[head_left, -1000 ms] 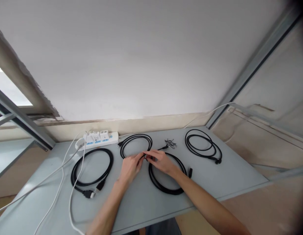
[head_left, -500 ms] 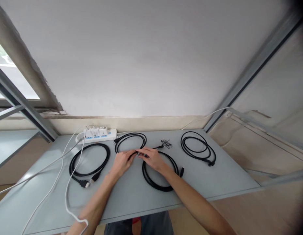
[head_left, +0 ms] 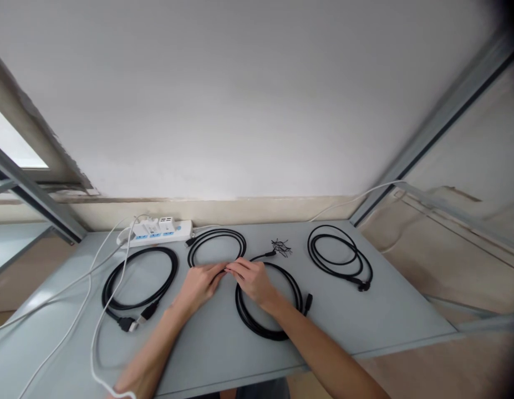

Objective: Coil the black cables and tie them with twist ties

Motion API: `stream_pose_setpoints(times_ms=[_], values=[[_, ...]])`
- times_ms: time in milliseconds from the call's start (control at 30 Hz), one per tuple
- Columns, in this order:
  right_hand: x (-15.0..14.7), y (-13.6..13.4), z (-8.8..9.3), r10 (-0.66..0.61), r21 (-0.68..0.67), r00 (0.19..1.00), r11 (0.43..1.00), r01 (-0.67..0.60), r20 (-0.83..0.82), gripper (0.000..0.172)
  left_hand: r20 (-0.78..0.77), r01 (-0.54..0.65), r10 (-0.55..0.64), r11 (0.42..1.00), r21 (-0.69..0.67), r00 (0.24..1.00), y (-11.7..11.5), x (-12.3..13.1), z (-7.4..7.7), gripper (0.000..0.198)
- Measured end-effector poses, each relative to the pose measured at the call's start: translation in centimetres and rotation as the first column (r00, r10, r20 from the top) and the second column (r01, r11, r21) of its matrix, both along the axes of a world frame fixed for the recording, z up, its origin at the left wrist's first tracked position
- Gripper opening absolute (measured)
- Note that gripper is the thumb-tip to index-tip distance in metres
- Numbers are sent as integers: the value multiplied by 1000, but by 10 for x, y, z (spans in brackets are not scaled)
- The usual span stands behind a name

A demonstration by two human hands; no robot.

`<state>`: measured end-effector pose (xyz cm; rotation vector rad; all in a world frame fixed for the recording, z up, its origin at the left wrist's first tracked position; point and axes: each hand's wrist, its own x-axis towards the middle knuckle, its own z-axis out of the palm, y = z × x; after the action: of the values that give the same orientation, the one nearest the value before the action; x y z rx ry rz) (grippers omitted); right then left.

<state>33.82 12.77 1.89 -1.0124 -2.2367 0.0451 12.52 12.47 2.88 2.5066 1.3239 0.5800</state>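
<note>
A coiled black cable [head_left: 217, 233] lies at the back middle of the table. My left hand [head_left: 202, 285] is closed on the near side of this coil. Against its fingertips, my right hand [head_left: 252, 282] is closed in a pinch at the same spot; what it pinches is too small and covered to make out. Just under and right of my right hand lies a second black cable coil [head_left: 296, 285], with a plug end [head_left: 309, 303] sticking out at its right. Beyond that hand is a small heap of thin black ties [head_left: 280, 247].
Another black cable coil [head_left: 173, 266] with its connectors lies at left, and one more coil [head_left: 367, 266] at right. A white power strip [head_left: 177, 233] stands by the wall; white cords [head_left: 88, 288] cross the table's left side. Metal posts [head_left: 427, 130] flank the grey table [head_left: 344, 327].
My fingertips have drawn closer together on the near side of the back coil. The small dark piece seen beneath my right fingers is now hidden. The view has shifted slightly.
</note>
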Motion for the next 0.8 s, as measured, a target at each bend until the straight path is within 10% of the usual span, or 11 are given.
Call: stream_pose_setpoints(times_ms=[533, 800], values=[[-4, 7, 21, 140, -238, 974, 954, -181, -179, 15, -11, -112, 112, 993, -37, 994, -1, 8, 1, 40], [1, 19, 49, 277, -202, 866, 957, -209, 416, 26, -68, -130, 127, 991, -42, 990, 4, 7, -3, 45]])
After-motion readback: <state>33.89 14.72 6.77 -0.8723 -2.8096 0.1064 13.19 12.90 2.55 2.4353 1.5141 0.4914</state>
